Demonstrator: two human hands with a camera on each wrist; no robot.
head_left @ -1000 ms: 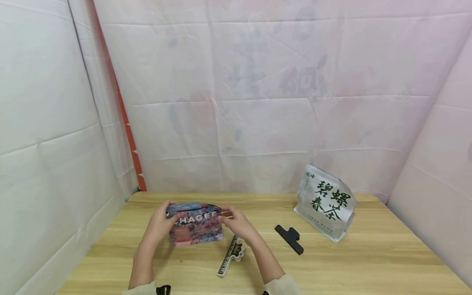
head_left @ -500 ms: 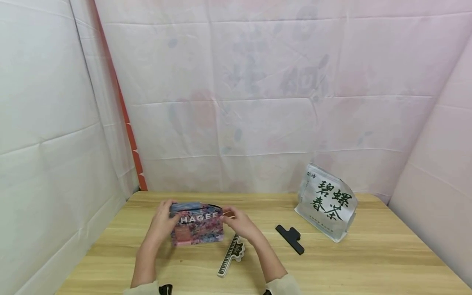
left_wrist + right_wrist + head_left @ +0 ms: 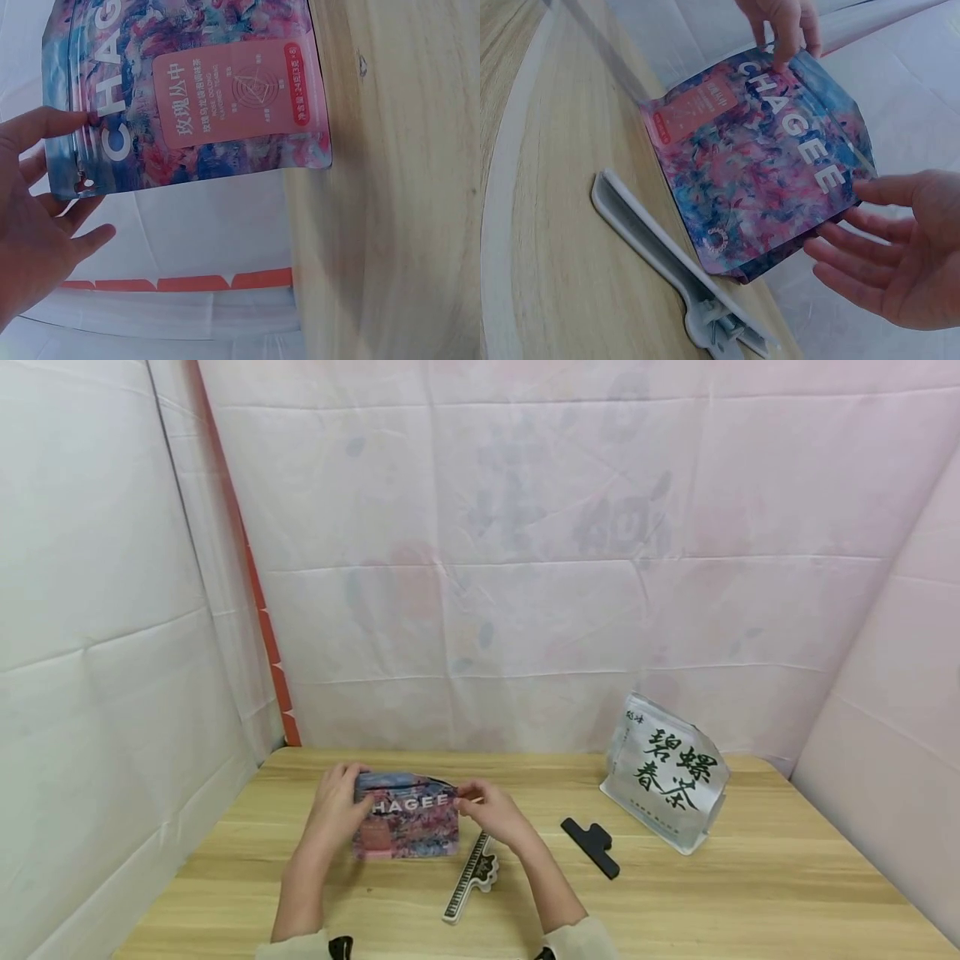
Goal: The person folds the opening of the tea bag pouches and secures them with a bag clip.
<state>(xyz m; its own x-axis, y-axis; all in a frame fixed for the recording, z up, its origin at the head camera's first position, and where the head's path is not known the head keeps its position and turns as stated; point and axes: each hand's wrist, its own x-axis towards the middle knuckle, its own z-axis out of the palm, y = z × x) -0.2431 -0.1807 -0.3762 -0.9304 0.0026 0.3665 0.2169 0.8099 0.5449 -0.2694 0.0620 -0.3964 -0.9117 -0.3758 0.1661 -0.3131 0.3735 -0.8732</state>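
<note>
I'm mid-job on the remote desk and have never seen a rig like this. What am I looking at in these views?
No machine here: these are one person's bare hands, the left grip and the right grip. The wide picture comes from a camera on the head, looking forward and down. The other two come from cameras on the wrists, so they look turned sideways.

Both hands hold a colourful CHAGEE pouch, the left near one upper corner, the right near the other. On the wooden table lie a clip with a piano-key pattern, closest to the pouch, and a black clip further right. Beyond that is a silver bag with dark lettering.
</note>
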